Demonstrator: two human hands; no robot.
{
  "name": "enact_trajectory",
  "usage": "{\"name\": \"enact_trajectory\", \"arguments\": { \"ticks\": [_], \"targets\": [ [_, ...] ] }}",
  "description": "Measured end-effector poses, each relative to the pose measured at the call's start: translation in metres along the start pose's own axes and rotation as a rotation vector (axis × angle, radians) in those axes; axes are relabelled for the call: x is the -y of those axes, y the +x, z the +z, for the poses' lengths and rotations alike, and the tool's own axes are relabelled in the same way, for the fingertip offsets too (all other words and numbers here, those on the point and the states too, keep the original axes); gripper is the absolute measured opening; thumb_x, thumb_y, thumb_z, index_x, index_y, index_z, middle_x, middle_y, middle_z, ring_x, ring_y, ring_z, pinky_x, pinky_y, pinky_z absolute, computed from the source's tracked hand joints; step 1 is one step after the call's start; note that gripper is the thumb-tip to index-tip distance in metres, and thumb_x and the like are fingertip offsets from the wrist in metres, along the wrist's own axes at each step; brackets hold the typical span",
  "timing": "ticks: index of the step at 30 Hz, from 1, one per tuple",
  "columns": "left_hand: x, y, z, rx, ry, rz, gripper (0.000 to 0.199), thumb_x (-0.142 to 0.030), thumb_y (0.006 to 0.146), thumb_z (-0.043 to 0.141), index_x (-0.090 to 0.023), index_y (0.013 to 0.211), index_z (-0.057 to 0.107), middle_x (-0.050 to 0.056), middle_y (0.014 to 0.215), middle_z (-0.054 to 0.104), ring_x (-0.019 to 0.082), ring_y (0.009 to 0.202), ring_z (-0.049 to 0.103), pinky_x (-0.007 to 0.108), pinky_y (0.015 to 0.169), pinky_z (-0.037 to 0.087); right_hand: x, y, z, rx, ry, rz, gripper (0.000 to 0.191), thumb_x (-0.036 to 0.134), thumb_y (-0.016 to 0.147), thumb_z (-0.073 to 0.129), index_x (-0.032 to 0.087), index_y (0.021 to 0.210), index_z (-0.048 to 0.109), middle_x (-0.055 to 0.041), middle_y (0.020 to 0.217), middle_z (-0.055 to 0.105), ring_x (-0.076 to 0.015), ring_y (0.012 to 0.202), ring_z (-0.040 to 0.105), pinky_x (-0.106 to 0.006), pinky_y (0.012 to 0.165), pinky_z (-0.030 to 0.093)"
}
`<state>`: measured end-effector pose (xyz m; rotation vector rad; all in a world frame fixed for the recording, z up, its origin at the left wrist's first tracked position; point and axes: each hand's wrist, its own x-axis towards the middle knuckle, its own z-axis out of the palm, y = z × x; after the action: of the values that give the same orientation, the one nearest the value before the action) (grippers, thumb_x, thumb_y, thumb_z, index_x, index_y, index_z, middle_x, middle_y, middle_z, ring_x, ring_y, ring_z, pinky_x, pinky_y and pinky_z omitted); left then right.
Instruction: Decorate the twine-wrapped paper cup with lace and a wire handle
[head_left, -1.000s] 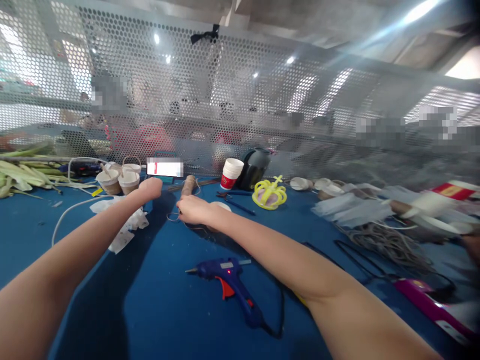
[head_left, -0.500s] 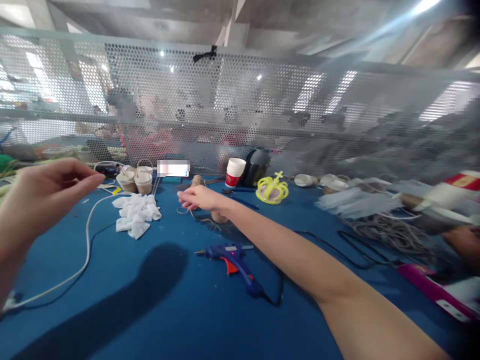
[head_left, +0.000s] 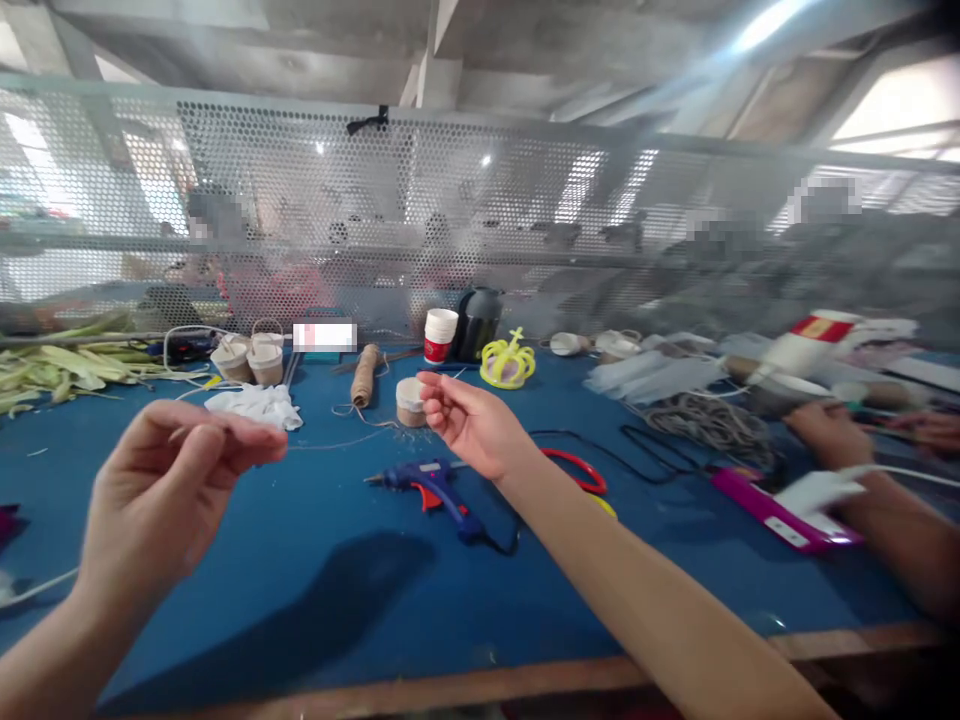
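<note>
My left hand (head_left: 184,470) is raised at the left with thumb and fingers pinched together. A thin strand of twine (head_left: 337,446) runs from beside its fingertips across the blue table towards the middle. My right hand (head_left: 472,425) is stretched over the middle, fingers curled and pinched; what they hold, if anything, is too small to tell. Just left of its fingertips stands a small twine-wrapped cup (head_left: 409,403) with a white rim. A spool of brown twine (head_left: 365,377) lies behind it. Below the right hand rests a blue glue gun (head_left: 431,487) with a red trigger.
White crumpled cloth (head_left: 259,405) and two small handled cups (head_left: 249,360) are at the left. Paper cups (head_left: 440,335) and a yellow crown-shaped piece (head_left: 507,362) stand behind. Red-handled scissors (head_left: 589,470) lie under my right forearm. Another person's hand (head_left: 832,435) works beside a purple power strip (head_left: 780,508).
My right hand has drawn back from the twine spool towards me and now sits beside the wrapped cup. The left hand has moved down and inward. The view has shifted right.
</note>
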<state>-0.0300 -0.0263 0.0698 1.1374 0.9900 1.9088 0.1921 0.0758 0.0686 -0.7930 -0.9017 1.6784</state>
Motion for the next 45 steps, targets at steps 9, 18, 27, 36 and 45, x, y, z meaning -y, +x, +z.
{"name": "enact_trajectory", "arguments": {
  "ticks": [9, 18, 27, 36, 45],
  "targets": [
    [0.052, 0.036, 0.022, 0.037, -0.11, -0.258, 0.016, -0.025, 0.065, 0.065, -0.02, 0.066, 0.05, -0.005, 0.057, 0.06, 0.011, 0.055, 0.063, 0.023, 0.054, 0.052, 0.001, -0.017, -0.034, -0.118, -0.259, -0.393, 0.023, 0.036, 0.07, 0.061, 0.019, 0.079, 0.048, 0.0016, 0.064, 0.063, -0.0086, 0.052, 0.055, -0.021, 0.049, 0.043],
    [0.069, 0.042, 0.028, -0.01, -0.205, -0.334, 0.016, -0.021, 0.067, 0.063, -0.018, 0.069, 0.047, -0.005, 0.058, 0.059, 0.008, 0.055, 0.062, 0.019, 0.053, 0.051, 0.008, -0.014, -0.046, -0.173, -0.145, -0.422, 0.023, 0.036, 0.065, 0.066, 0.02, 0.078, 0.057, 0.0038, 0.061, 0.057, -0.0094, 0.057, 0.058, -0.023, 0.055, 0.049],
    [0.066, 0.01, 0.032, 0.347, 0.014, -0.373, 0.018, -0.029, 0.062, 0.068, -0.016, 0.066, 0.056, -0.002, 0.051, 0.059, 0.009, 0.045, 0.056, 0.019, 0.044, 0.045, -0.016, -0.038, -0.02, 0.134, -0.501, -0.321, 0.017, 0.032, 0.071, 0.061, 0.017, 0.076, 0.057, 0.0046, 0.055, 0.054, -0.0063, 0.044, 0.051, -0.018, 0.041, 0.041],
    [0.056, -0.019, 0.045, 0.557, 0.136, -0.485, 0.014, -0.025, 0.065, 0.065, -0.013, 0.064, 0.056, -0.003, 0.053, 0.057, 0.006, 0.042, 0.049, 0.019, 0.043, 0.042, -0.042, -0.05, -0.002, 0.32, -0.654, -0.139, 0.02, 0.034, 0.071, 0.062, 0.016, 0.072, 0.053, 0.0054, 0.054, 0.051, -0.0052, 0.044, 0.049, -0.016, 0.041, 0.042],
    [0.061, -0.021, 0.045, 0.541, 0.093, -0.489, 0.02, -0.026, 0.068, 0.064, -0.014, 0.067, 0.049, -0.005, 0.051, 0.055, 0.006, 0.041, 0.051, 0.018, 0.041, 0.043, -0.047, -0.048, -0.002, 0.309, -0.633, -0.122, 0.023, 0.037, 0.072, 0.061, 0.015, 0.071, 0.052, 0.0047, 0.055, 0.052, -0.0049, 0.044, 0.048, -0.016, 0.04, 0.041]
  ]
}}
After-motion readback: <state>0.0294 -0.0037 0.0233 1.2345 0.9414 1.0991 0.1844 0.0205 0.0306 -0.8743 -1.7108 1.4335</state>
